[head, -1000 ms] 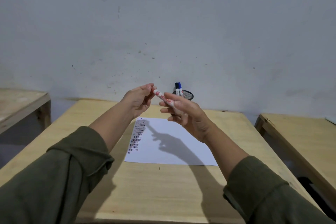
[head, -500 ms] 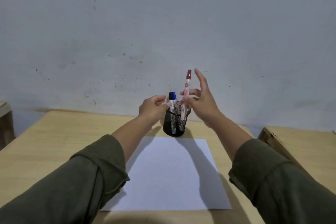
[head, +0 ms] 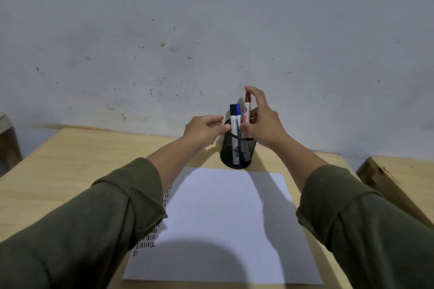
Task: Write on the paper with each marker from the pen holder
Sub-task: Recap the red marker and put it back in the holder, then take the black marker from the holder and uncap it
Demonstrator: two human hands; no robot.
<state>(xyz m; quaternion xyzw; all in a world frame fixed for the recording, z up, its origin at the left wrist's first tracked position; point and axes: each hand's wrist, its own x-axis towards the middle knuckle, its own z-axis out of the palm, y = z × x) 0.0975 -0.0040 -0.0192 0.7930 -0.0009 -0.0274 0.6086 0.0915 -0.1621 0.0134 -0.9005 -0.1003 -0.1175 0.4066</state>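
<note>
Black mesh pen holder (head: 237, 151) is standing between both hands; the right hand (head: 263, 122) is pinching the red marker (head: 246, 110) inside it, the left hand (head: 204, 128) curling loosely beside the black marker (head: 233, 119). A nudge risks tipping it onto the nearer paper (head: 223, 223)

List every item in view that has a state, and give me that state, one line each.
Pen holder: upright on the table, just beyond the paper.
Red marker: capped, standing in the holder, right hand's fingers around it.
Blue marker: capped, standing in the holder.
Black marker: capped, standing in the holder.
Paper: flat, rows of marks along its left edge.
Left hand: empty, fingertips at the holder's rim.
Right hand: loosely curled; grip unclear.
</note>
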